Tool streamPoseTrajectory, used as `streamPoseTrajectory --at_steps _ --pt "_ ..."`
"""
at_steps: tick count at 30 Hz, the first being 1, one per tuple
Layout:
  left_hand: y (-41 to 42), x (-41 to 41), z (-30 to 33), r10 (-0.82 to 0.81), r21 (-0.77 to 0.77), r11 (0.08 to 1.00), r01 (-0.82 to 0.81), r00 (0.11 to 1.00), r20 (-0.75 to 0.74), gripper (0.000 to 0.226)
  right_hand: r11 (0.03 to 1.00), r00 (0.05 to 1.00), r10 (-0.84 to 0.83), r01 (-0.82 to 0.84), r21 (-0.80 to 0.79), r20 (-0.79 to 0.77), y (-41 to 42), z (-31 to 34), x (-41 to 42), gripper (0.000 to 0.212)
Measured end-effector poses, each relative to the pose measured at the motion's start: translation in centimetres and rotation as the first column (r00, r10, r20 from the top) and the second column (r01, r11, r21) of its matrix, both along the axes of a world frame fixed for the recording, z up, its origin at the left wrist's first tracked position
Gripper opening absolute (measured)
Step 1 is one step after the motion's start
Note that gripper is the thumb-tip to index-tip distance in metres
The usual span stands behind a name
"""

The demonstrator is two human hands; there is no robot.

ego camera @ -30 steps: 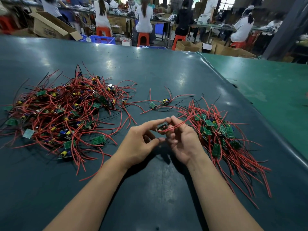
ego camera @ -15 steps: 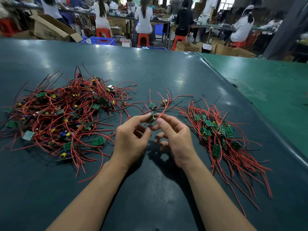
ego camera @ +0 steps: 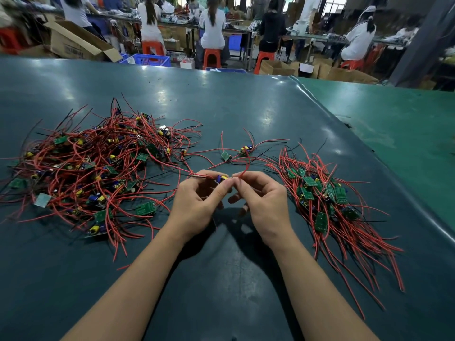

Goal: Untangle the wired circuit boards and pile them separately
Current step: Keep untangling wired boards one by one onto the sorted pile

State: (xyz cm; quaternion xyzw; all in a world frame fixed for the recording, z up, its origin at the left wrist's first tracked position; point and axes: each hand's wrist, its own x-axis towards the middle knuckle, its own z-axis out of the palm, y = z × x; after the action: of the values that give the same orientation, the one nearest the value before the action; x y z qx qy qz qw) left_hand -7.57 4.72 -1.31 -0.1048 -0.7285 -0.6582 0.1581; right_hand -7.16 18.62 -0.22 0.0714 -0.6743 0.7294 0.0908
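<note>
step: freeing one board | left hand (ego camera: 197, 200) pinches board (ego camera: 221, 178) at table centre | right hand (ego camera: 261, 195) pinches its red wire (ego camera: 247, 161) | tip: draw wire slowly toward 3 o'clock pile (ego camera: 327, 200), tangle (ego camera: 93, 173) sits at 9

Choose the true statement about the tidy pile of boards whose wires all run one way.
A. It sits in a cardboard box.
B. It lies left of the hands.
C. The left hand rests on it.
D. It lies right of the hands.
D: the tidy pile lies on the table right of the right hand; the left hand holds a single board, away from it.
</note>
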Motion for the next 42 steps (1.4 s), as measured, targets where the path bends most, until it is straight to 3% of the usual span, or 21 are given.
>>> streamPoseTrajectory --at_steps 4,11,18,28,37,42 --pt "-0.1 -0.1 0.0 -0.029 0.061 0.998 0.028 1.0 0.012 0.013 0.988 0.995 0.044 -0.029 -0.152 0.093 -0.6 -0.2 -0.1 0.005" --pt "-0.2 0.3 0.4 -0.179 0.115 0.977 0.178 0.984 0.004 0.029 0.92 0.957 0.101 0.013 -0.391 0.27 -0.3 0.2 -0.7 0.019" --pt "-0.5 0.2 0.5 -0.206 0.149 0.969 0.199 0.978 0.037 0.035 0.949 0.957 0.075 0.017 -0.314 0.279 0.1 -0.2 -0.8 0.005" --pt "-1.1 0.4 0.5 -0.248 0.22 0.95 0.221 0.964 0.1 0.034 0.978 0.975 -0.017 0.062 -0.197 0.22 -0.2 -0.4 -0.7 0.019" --pt "-0.6 0.4 0.4 -0.254 0.204 0.951 0.232 0.963 0.088 0.031 0.918 0.955 -0.244 0.284 -0.277 0.171 0.1 -0.7 -1.5 0.018" --pt "-0.7 0.4 0.5 -0.265 0.192 0.95 0.245 0.96 0.086 0.033 0.909 0.96 -0.239 0.274 -0.313 0.147 0.6 -0.8 -1.9 0.007"
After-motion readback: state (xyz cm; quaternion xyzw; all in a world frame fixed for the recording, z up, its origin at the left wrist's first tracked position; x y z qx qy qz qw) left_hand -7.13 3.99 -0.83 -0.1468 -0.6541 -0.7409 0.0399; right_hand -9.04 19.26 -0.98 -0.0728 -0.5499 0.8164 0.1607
